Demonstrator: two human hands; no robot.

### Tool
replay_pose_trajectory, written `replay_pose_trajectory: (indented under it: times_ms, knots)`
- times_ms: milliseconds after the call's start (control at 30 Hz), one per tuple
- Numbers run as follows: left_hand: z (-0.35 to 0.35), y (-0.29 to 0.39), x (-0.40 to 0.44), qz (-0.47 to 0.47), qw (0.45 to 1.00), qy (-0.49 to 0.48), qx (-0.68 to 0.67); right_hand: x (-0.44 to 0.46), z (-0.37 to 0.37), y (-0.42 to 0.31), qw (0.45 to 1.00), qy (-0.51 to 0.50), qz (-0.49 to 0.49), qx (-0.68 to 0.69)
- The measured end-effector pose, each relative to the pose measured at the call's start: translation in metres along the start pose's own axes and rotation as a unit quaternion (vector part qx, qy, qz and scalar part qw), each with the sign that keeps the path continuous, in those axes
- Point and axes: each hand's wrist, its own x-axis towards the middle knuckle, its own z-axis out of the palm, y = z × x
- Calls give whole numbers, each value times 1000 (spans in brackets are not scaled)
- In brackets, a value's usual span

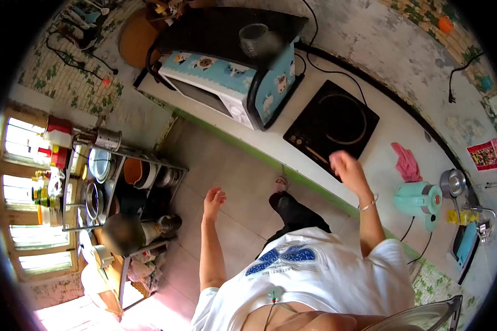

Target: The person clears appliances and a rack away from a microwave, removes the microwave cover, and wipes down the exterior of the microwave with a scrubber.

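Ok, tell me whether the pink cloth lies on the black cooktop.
No, the pink cloth lies on the white counter, apart from the black cooktop.

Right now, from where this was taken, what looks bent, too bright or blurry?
Head view: the counter bows in a wide-angle curve, with black corners around the image; head view: glare washes the windows nearly white; head view: a soft smudge blurs the area beside the clear glass; head view: the right hand looks slightly blurred.
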Motion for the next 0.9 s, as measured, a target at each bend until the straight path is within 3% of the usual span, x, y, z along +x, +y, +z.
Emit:
replay_pose_trajectory:
  times_ms: [133,233,333,400,467,500,567,600,667,700,767,833,867,900]
  knots:
    - [-48,-38,23,-93,996,9,-9,108,8,-92,977,56,-142,150]
    - [-77,-39,20,-161,987,14,-1,175,19,-150,949,189,-238,87]
    - [-112,-50,26,-192,981,30,-8,224,31,-176,947,235,-215,33]
    - [-122,-51,35,-205,978,36,-10,238,36,-185,953,223,-197,54]
    - [-132,-48,50,-229,971,60,24,244,39,-189,974,163,-111,110]
    - [-146,-59,65,-230,971,53,27,248,44,-190,969,143,-105,174]
    - [-171,-73,99,-221,971,-42,-75,246,48,-196,974,106,-94,176]
    - [-170,-53,112,-219,972,-55,-66,245,48,-199,977,67,-92,179]
    - [-157,-4,136,-233,972,-18,38,242,59,-204,960,104,-108,237]
    - [-175,-27,175,-227,969,-63,-73,238,59,-206,947,91,-109,290]
    - [-208,-73,250,-246,912,-153,-290,223,56,-210,920,83,-111,365]
    - [-176,-4,253,-210,965,-134,-84,205,52,-211,895,129,-116,412]
    - [-157,32,251,-142,980,-94,104,194,49,-210,880,153,-133,429]
    - [-157,28,269,-120,979,-152,54,177,42,-209,871,178,-138,436]
